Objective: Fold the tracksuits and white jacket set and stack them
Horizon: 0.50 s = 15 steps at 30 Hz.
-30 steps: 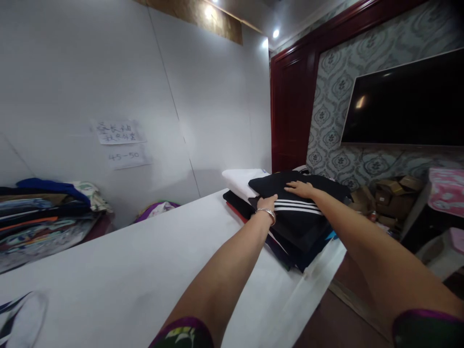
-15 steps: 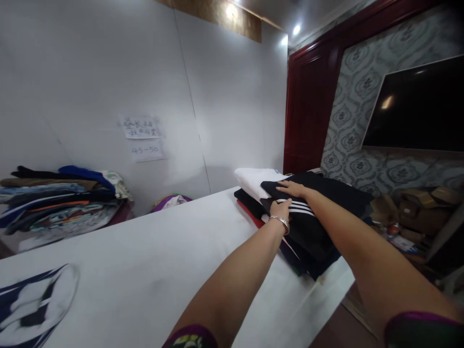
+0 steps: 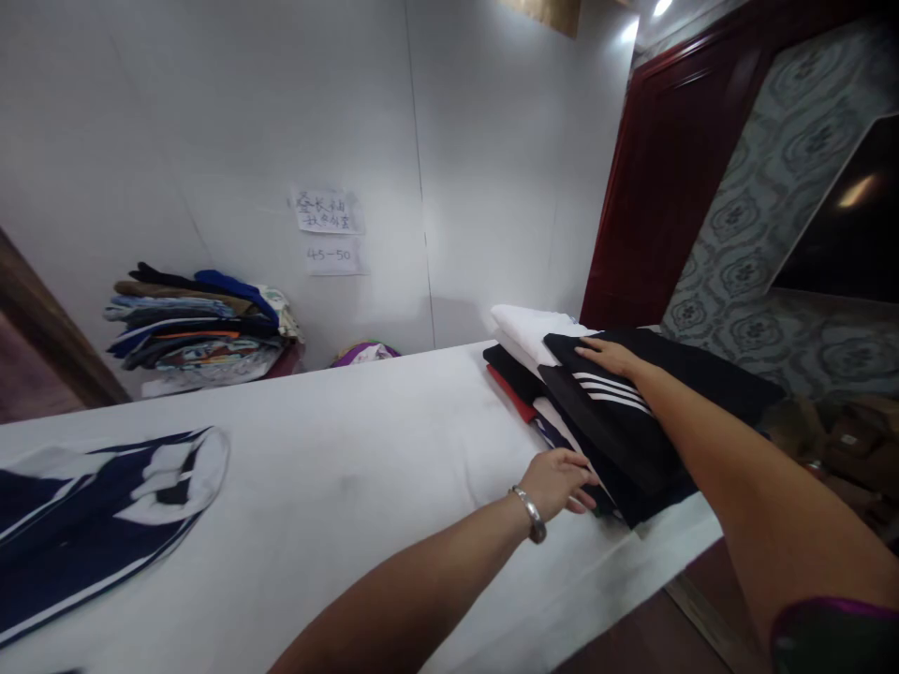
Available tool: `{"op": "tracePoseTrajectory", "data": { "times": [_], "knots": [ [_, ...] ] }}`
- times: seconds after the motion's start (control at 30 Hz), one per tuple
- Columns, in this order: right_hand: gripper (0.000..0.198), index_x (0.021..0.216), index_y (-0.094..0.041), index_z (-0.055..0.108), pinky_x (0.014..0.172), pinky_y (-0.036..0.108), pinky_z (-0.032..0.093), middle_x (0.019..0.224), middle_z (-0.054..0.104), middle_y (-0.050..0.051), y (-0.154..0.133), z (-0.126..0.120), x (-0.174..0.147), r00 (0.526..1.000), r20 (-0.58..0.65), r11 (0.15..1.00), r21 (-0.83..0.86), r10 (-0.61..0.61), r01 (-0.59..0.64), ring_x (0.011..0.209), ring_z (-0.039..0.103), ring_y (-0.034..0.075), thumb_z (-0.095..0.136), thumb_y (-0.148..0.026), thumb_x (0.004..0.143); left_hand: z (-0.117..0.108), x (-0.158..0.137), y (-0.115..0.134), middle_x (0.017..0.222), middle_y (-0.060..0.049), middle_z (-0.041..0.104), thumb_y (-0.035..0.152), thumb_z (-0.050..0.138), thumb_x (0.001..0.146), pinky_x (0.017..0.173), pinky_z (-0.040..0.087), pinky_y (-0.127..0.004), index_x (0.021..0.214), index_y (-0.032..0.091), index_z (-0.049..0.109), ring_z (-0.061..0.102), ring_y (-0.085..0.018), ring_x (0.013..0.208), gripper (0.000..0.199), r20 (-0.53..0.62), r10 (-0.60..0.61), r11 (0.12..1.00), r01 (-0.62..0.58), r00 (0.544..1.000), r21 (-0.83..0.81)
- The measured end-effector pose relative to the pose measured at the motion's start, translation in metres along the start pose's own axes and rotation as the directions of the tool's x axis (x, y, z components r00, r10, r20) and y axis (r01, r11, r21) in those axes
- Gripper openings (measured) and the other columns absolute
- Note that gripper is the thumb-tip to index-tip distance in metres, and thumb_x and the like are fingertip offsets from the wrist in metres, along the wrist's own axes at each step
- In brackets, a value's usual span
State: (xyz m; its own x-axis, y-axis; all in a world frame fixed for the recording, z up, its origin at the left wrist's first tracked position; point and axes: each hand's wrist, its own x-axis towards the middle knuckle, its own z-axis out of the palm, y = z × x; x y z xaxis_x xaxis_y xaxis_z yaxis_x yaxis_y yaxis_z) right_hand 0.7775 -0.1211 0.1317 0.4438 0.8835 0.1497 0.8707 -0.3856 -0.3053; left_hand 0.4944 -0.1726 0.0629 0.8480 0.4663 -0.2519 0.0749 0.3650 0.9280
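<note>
A stack of folded clothes sits at the right of the table, topped by a black garment with three white stripes (image 3: 596, 426) beside a folded white garment (image 3: 523, 332). My right hand (image 3: 610, 358) rests flat on the black garment, fingers stretched out, gripping nothing. Lower down, my left hand (image 3: 558, 482), with a silver bracelet (image 3: 532, 517) at the wrist, is at the stack's near left side. Its fingers are apart and hold nothing; whether they touch the cloth I cannot tell. Red cloth (image 3: 510, 391) shows lower in the stack.
A navy garment with white trim (image 3: 91, 534) lies spread on the white table (image 3: 351, 449) at left. Another pile of folded clothes (image 3: 203, 323) stands beyond the table's far edge. Handwritten papers (image 3: 330, 229) hang on the wall. Cardboard boxes (image 3: 853, 435) are at far right.
My left hand has left the striped garment's edge and moved down to the stack's lower side, its fingers opening. My right hand stays on the black garment. The view has swung left.
</note>
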Motion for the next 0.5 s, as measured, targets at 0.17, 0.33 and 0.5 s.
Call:
{"op": "tracePoseTrajectory", "data": {
  "times": [0.17, 0.33, 0.5],
  "knots": [
    [0.059, 0.130, -0.019, 0.056, 0.109, 0.038, 0.034, 0.133, 0.055, 0.005, -0.016, -0.027, -0.036, 0.988, -0.153, 0.999, 0.053, 0.002, 0.006, 0.125, 0.048, 0.027, 0.037, -0.057, 0.089, -0.039, -0.028, -0.024, 0.083, -0.007, 0.069, 0.020, 0.068, 0.070, 0.051, 0.048, -0.025, 0.086, 0.015, 0.058, 0.063, -0.013, 0.053, 0.020, -0.105, -0.074, 0.996, 0.078, 0.992, 0.039],
    [0.070, 0.136, -0.022, 0.049, 0.113, 0.040, 0.029, 0.141, 0.047, 0.004, -0.026, -0.025, -0.096, 0.997, -0.059, 0.997, 0.040, -0.059, 0.061, 0.131, 0.041, 0.027, 0.042, -0.065, 0.082, -0.070, -0.044, -0.044, 0.083, -0.006, 0.069, 0.026, 0.073, 0.068, 0.057, 0.049, -0.027, 0.086, 0.015, 0.056, 0.064, -0.014, 0.055, 0.026, -0.168, -0.146, 0.989, 0.140, 0.975, -0.044],
    [0.075, 0.142, -0.025, 0.038, 0.112, 0.053, 0.025, 0.149, 0.034, 0.009, -0.032, 0.004, -0.134, 0.994, -0.106, 0.987, -0.162, -0.027, 0.010, 0.137, 0.029, 0.031, 0.039, -0.063, 0.077, -0.089, -0.060, -0.056, 0.081, -0.006, 0.068, 0.027, 0.074, 0.068, 0.057, 0.049, -0.027, 0.087, 0.015, 0.056, 0.064, -0.014, 0.055, 0.028, -0.170, -0.167, 0.984, 0.152, 0.971, -0.097]
  ]
}}
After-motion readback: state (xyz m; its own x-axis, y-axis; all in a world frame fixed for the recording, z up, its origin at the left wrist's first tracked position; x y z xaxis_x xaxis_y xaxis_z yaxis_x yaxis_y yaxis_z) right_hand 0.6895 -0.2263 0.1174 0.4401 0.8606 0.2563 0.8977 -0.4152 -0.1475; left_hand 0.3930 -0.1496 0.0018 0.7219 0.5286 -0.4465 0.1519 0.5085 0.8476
